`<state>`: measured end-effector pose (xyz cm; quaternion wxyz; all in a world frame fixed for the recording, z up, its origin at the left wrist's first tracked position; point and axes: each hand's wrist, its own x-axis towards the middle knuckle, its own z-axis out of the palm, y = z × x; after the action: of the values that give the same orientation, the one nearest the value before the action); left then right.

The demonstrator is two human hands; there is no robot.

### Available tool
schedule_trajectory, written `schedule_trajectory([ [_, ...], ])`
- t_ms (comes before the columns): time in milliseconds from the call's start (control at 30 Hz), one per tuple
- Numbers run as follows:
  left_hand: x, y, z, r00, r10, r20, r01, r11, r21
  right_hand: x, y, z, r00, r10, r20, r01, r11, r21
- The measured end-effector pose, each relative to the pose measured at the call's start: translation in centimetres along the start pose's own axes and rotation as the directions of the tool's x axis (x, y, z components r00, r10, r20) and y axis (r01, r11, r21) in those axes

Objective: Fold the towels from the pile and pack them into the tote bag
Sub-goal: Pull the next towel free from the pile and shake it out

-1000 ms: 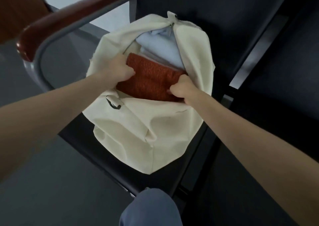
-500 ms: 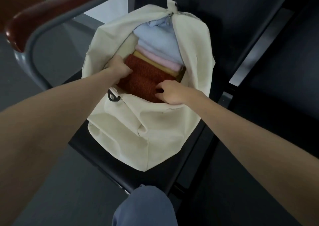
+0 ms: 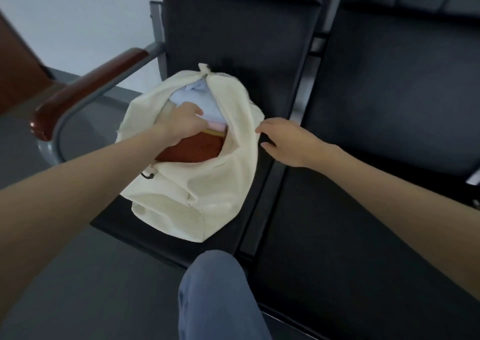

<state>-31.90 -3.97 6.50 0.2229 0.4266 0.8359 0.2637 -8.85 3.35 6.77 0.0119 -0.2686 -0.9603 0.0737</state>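
The cream tote [image 3: 207, 191] lay on the black seat [image 3: 166, 238] at the left end of a row of chairs, its mouth open toward the camera. Inside it, folded towels were stacked on edge: a rust towel [image 3: 193, 150] nearest the opening, then a thin yellow towel [image 3: 212, 131], a pink towel [image 3: 217, 125] and a pale blue towel [image 3: 193, 98] farthest in, up by the zip end.

The left hand [image 3: 179, 125] was inside the mouth of the tote, lying over the rust towel with its fingers reaching onto the blue one. The fingers were bent, but whether they gripped any cloth could not be told.

The right hand [image 3: 288, 142] was outside the tote, just beside its right wall, with fingers loosely spread and nothing in it. Its fingertips were at or touching the cloth edge; I could not tell which.

A wooden armrest [image 3: 85, 98] on a grey metal tube stood left of the tote. A second black seat [image 3: 376, 183] lay to the right. A knee [image 3: 218, 295] in blue-grey trousers showed at the bottom
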Motion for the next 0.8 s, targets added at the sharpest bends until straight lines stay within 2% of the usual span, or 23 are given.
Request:
schedule_trajectory([
  [133,-4.8,6.4,3.7,0.989,0.111,0.1,-0.11,0.994,-0.011,-9.4,3.8,-2.6,0.989,0.145,0.014,-0.144,0.989,-0.03],
  [267,-10.2,13.1,9.2,0.956,0.199,0.215,-0.201,0.979,-0.012,-20.0,7.4,-3.2,0.944,0.323,0.068,-0.32,0.946,-0.051],
  [400,-15.0,18.7,15.1,0.897,0.265,0.353,-0.281,0.96,-0.005,-31.0,11.1,-2.1,0.865,0.491,0.105,-0.49,0.871,-0.044],
  [533,-19.2,23.4,20.7,0.816,0.318,0.482,-0.359,0.933,-0.007,-41.1,14.6,-0.3,0.754,0.65,0.094,-0.654,0.757,0.007],
  [600,-21.0,25.6,23.5,0.768,0.347,0.538,-0.406,0.914,-0.01,-46.1,16.2,0.4,0.683,0.728,0.052,-0.73,0.683,0.02],
  [667,-22.7,27.6,25.9,0.722,0.378,0.579,-0.461,0.887,-0.004,-50.5,18.3,1.2,0.57,0.821,-0.039,-0.82,0.571,0.041],
  [800,-25.5,31.9,30.5,0.639,0.466,0.612,-0.567,0.823,-0.034,-57.2,23.4,2.3,0.242,0.956,-0.168,-0.932,0.277,0.234],
])
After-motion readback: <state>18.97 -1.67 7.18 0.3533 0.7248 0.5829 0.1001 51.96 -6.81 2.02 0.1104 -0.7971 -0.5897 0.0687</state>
